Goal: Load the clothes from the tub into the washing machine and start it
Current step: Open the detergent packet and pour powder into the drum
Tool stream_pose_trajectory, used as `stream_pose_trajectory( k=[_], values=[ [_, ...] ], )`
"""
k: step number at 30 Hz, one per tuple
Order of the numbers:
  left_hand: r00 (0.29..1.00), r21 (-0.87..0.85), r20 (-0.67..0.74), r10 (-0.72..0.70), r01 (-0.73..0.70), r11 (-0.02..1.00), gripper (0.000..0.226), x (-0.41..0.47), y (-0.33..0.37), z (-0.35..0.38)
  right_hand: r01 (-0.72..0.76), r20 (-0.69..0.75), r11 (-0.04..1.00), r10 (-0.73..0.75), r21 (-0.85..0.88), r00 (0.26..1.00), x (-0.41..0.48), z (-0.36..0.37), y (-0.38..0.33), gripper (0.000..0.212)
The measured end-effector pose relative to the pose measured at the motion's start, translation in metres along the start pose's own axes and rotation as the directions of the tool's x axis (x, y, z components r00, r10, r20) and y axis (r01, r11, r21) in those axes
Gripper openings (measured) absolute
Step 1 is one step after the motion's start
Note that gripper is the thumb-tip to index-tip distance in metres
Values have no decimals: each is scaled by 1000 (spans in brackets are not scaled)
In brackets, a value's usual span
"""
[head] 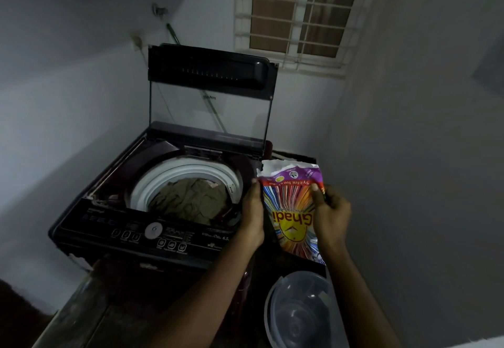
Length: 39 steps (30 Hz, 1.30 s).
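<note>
Clothes (191, 197) sit loaded left of our left hand (252, 211), which with our right hand (330, 211) pinches the detergent packet (291, 205); starting remains

Dim corner (bluish gloom), pale grey walls (68, 96), 1 white-barred window (297, 14) above.

Dark maroon washer (166, 147) with black control panel (103, 220) and silver dial (153, 229), white drum rim (169, 174), olive-brown clothes (191, 197), packet (291, 211) of rainbow streaks bursting from a yellow centre, red lettering, purple top band, translucent blue-grey tub (269, 301), pale grey walls (54, 88), white window grille (296, 17), green hose (173, 33).
</note>
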<state>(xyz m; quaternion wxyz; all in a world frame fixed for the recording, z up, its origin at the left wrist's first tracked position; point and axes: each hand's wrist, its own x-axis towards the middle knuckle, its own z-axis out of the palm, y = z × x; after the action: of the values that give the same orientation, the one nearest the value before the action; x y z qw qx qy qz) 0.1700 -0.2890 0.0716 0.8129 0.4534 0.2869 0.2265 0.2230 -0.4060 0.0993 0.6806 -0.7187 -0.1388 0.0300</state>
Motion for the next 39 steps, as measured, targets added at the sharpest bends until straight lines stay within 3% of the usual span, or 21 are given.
stream_pose_trajectory(
  k=[15, 19, 30, 35, 39],
  values=[
    [995, 48, 27, 93, -94, 994, 11, 18, 45, -46, 45, -62, 987, -36, 156, 997, -1, 11, -11, 16],
    [981, 51, 4, 196, -196, 979, 6, 4, 57, -54, 46, -61, 983, -36, 175, 998, -4, 12, -13, 16],
    [859, 217, -67, 508, -485, 847, 7, -81, 90, -50, 0, 131, 967, -35, 256, 991, -31, 8, -28, 16],
    [810, 335, -137, 570, -504, 796, 12, -114, 101, -75, -15, 223, 942, -64, 336, 973, -64, 22, -40, 14],
    [750, 382, -281, 599, -485, 787, 9, -144, 106, -117, -85, 348, 954, -21, 289, 937, -86, 49, -42, 13]
  ],
)
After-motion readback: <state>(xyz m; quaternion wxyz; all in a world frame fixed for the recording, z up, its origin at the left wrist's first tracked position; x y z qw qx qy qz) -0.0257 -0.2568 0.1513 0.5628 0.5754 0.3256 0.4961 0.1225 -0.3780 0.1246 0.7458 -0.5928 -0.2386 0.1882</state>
